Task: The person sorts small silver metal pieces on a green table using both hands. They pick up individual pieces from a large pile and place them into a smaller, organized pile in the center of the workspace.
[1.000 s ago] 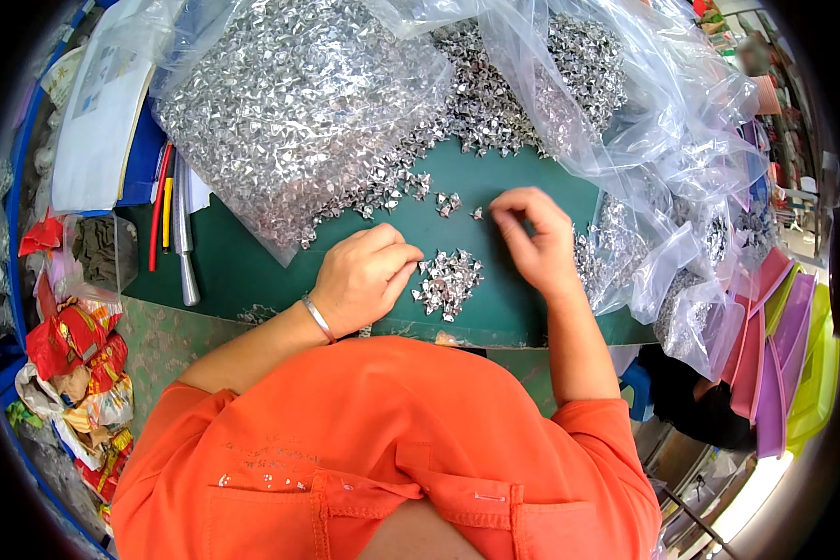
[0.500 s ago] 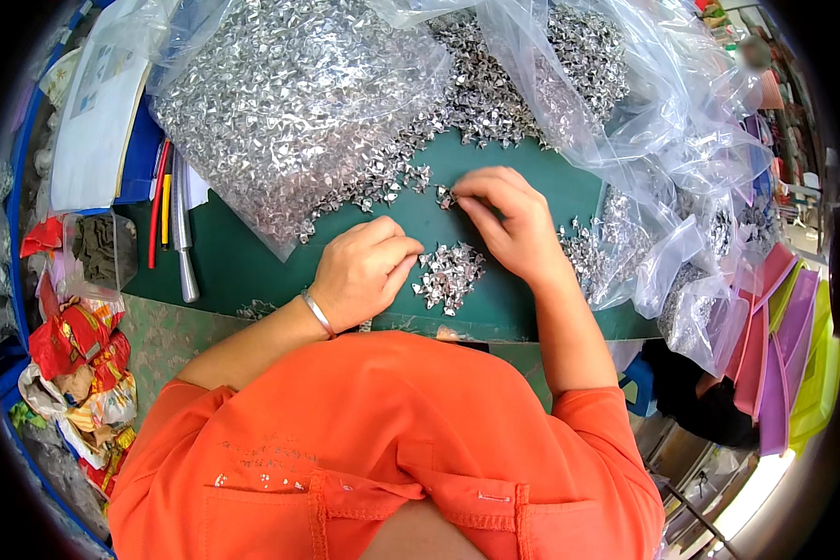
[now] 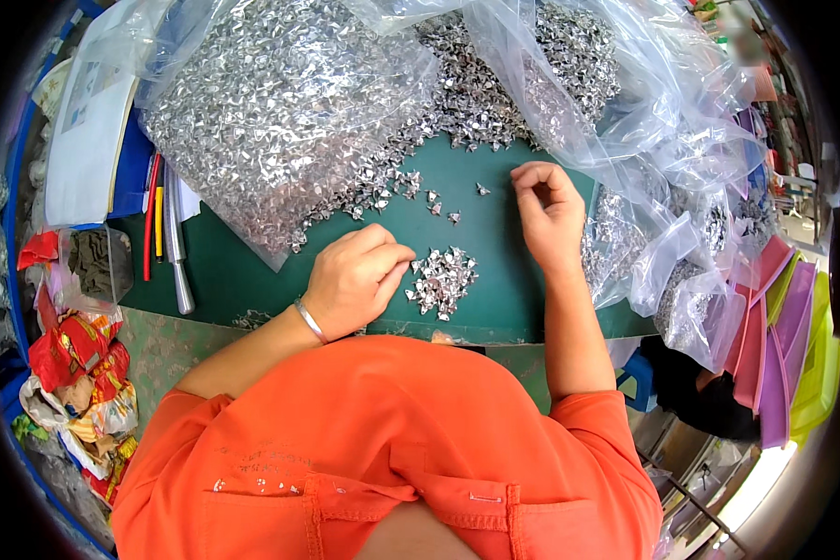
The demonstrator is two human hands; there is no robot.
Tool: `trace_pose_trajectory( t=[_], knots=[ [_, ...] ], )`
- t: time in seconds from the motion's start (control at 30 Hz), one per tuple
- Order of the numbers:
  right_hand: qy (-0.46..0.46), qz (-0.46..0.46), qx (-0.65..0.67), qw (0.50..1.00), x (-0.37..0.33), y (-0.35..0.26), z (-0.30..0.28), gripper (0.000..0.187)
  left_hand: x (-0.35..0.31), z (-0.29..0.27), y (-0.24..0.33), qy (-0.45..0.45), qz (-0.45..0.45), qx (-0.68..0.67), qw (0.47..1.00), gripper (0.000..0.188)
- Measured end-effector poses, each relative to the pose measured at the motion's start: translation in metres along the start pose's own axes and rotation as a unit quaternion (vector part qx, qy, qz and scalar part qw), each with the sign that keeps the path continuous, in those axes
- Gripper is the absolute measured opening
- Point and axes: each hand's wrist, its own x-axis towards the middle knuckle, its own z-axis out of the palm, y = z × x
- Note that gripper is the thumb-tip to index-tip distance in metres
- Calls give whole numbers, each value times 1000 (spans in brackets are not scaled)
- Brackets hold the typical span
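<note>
A small heap of shiny folded metal pieces (image 3: 443, 282) lies on the green table mat (image 3: 504, 271) in front of me. My left hand (image 3: 353, 278) rests just left of this heap, thumb and forefinger pinched together at its edge. Whatever sits between those fingertips is too small to make out. My right hand (image 3: 551, 217) is up and to the right, its fingers curled against the thumb; I cannot see whether a piece is in them. Between this hand and the large pile lie a few loose metal pieces (image 3: 454, 217).
A big clear plastic bag (image 3: 289, 121) full of the same pieces spills at the back. More clear bags (image 3: 691, 243) stand at the right. Left are a red pen (image 3: 151, 219), a metal-coloured tool (image 3: 179, 252) and a clear box (image 3: 95, 266). Coloured plastic bins (image 3: 775, 345) stand right.
My right hand has moved right, away from the loose pieces by the large pile, and its fingers have curled in. Several loose pieces now lie apart there. My left hand stays beside the heap.
</note>
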Motion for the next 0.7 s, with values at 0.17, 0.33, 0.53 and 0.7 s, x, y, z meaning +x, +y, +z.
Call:
trace_pose_trajectory(
  t=[0.17,0.33,0.53,0.7],
  knots=[
    [-71,-82,-135,985,-7,-18,20,19,1,-1,1,-8,-6,5,1000,12],
    [-117,-53,-106,986,-9,-20,9,17,0,-3,2,-18,-8,9,1000,14],
    [-47,-56,-103,992,-12,-22,-15,12,4,-13,9,-77,-51,-31,995,22],
    [-131,-131,-131,974,-23,-26,5,16,14,-8,12,-90,-13,-21,996,23]
  ],
)
